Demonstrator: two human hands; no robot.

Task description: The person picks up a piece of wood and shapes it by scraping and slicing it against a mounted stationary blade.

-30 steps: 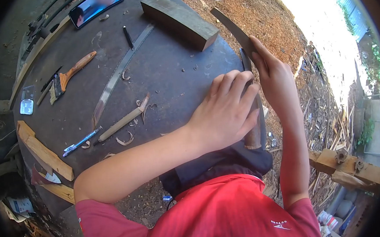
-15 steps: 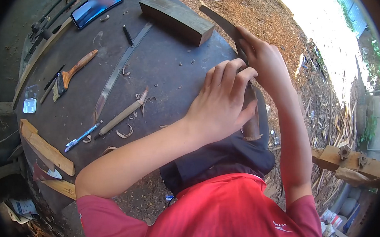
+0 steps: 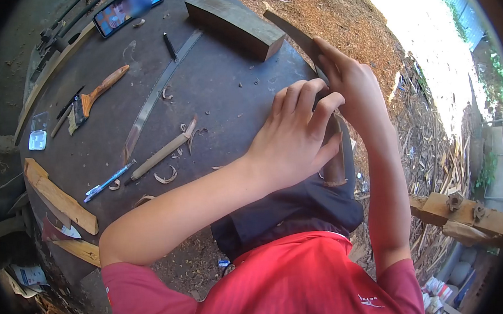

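My right hand (image 3: 354,82) is closed on a long, dark, curved blade-like strip (image 3: 294,32), with the index finger stretched along it. The strip's far end sticks out past the table edge. My left hand (image 3: 296,127) curls its bent fingers and thumb round a brown, rounded wooden piece (image 3: 335,171) over my lap. Both hands almost meet, so where strip and wooden piece come together is hidden. A thick wooden block (image 3: 236,24) lies on the table close beyond my hands.
On the dark table (image 3: 224,95) lie a phone (image 3: 129,12), a paintbrush (image 3: 104,88), a metal strip (image 3: 157,96), a pencil-like stick (image 3: 164,154), a blue pen (image 3: 108,182), wood offcuts (image 3: 61,193) and curled shavings. Sawdust (image 3: 323,12) covers the ground at right.
Both hands keep their hold and have shifted only a very little. The picture on the phone screen has changed.
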